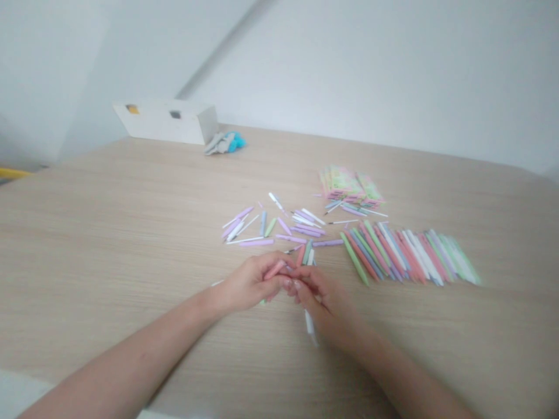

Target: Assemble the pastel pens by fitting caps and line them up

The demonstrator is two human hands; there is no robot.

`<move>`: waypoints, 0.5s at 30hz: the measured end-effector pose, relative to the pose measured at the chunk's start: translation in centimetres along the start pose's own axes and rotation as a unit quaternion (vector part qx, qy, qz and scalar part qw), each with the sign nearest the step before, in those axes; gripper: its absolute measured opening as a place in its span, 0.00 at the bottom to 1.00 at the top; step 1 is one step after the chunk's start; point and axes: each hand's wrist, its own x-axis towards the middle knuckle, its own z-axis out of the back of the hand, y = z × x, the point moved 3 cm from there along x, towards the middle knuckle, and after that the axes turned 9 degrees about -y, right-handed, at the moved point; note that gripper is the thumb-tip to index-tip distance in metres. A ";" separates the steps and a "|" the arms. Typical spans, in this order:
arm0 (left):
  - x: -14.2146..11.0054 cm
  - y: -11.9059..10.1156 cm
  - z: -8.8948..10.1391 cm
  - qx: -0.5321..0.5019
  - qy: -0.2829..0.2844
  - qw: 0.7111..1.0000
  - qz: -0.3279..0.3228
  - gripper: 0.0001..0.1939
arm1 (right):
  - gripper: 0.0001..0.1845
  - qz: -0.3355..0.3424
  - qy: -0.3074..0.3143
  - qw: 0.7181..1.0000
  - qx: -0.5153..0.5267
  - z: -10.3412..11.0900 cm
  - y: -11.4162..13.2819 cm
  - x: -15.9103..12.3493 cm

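Both hands meet over the middle of the table. My left hand [251, 283] is closed around a pink pen piece [275, 269], which sticks out between thumb and fingers. My right hand [325, 299] is pinched shut against the left fingertips; what it grips there is hidden. Just beyond the hands lie a few short pen pieces, one of them red [300, 255] and one green [308, 250]. A white pen piece [309, 323] shows on the table beside and partly under my right hand. Motion blurs the fingers.
Loose purple, white and green pen parts with thin refills [248, 239] are scattered ahead. A row of pastel pens [406, 254] lies to the right. Behind stand stacked yellow-and-pink packets [345, 183]. A white box [161, 122] and grey-blue gloves [225, 143] are at the back left.
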 end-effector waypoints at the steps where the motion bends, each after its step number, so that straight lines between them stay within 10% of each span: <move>1: 0.0 -0.1 0.1 0.023 -0.005 1.000 -0.017 0.09 | 0.09 0.000 0.000 1.000 -0.012 0.0 0.1 0.0; 15: -0.7 -1.7 0.5 0.123 -0.004 0.980 -0.155 0.14 | 0.07 -0.004 -0.086 0.995 -0.041 0.2 0.1 -0.3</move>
